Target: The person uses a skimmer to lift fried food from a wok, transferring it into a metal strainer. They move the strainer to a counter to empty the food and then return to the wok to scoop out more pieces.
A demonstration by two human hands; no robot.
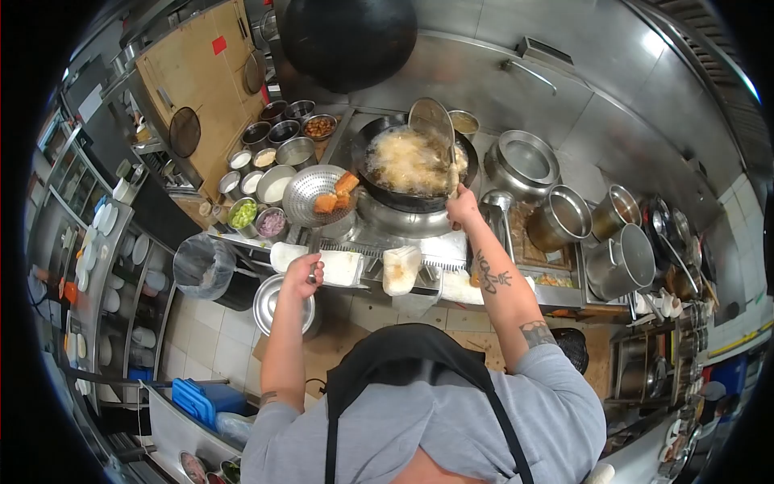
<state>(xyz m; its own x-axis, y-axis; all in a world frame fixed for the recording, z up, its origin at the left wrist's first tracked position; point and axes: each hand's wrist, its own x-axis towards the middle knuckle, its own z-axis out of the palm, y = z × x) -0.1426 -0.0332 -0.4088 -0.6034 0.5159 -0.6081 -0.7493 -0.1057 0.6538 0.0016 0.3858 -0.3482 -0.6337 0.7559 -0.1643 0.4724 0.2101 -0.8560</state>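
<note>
My right hand is closed round the handle of a mesh skimmer, which is tilted up over the back right of a black wok. Pale, foaming oil bubbles in the wok. Closer to my body, my left hand is closed on the handle end of a perforated strainer; part of that handle is hard to make out. Several browned fried pieces lie in the strainer's right side, left of the wok.
Seasoning bowls crowd the left, with chopped greens and onion nearer. Metal pots stand at the right. Folded cloths line the stove's front edge. A lined bin sits lower left, and a dark wok hangs above.
</note>
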